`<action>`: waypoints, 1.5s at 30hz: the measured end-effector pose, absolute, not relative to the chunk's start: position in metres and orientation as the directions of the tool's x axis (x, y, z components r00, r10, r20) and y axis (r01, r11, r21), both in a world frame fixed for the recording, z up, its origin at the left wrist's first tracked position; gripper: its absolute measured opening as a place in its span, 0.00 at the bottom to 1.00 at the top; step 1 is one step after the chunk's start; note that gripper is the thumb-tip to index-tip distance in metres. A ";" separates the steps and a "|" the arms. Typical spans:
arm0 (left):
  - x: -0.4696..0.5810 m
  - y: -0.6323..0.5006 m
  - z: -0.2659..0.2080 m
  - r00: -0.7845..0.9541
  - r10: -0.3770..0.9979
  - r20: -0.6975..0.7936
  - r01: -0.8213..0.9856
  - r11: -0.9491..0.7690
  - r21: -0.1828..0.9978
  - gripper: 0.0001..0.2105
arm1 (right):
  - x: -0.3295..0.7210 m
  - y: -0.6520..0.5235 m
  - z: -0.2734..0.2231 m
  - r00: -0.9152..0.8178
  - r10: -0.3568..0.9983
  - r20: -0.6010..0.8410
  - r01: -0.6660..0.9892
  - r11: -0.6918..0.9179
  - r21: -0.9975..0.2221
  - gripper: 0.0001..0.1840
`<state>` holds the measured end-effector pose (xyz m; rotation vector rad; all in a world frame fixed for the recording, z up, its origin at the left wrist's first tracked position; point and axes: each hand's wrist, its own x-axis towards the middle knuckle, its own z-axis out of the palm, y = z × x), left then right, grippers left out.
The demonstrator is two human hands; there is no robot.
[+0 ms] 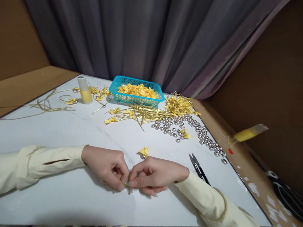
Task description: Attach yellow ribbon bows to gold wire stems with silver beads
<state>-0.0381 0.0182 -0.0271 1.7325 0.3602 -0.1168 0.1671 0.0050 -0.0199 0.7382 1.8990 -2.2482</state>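
My left hand [108, 167] and my right hand [151, 175] meet fingertip to fingertip low over the white tabletop. Both are closed in a pinch on a short visible bit of thin gold cord [127, 184]; the rest of it is hidden by the fingers. Just behind my right hand lies a yellow ribbon bow [144, 150] with a small silver bell [143, 157] by it. To the right of that hand rests a pair of dark thread snips [199, 168], blades pointing away from me.
A blue basket [137, 100] of yellow bows stands at the back. Before it lie gold cords [146, 115], beside a heap of corded bows [179, 105]. Silver bells [207, 136] spread along the right. A yellow-and-white tube [85, 91] stands back left; black scissors [288, 197] lie far right.
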 end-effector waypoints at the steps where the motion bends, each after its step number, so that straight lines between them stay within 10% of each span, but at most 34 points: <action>1: -0.038 0.018 -0.027 0.943 0.180 -0.280 0.308 -0.152 0.939 0.09 | 0.167 0.005 -0.020 -0.871 0.229 -0.435 0.392 -0.212 -0.895 0.06; 45: -0.038 0.021 -0.026 0.900 0.207 -0.384 0.393 -0.002 0.920 0.08 | 0.166 0.003 -0.017 -0.868 0.257 -0.424 0.397 -0.154 -0.905 0.11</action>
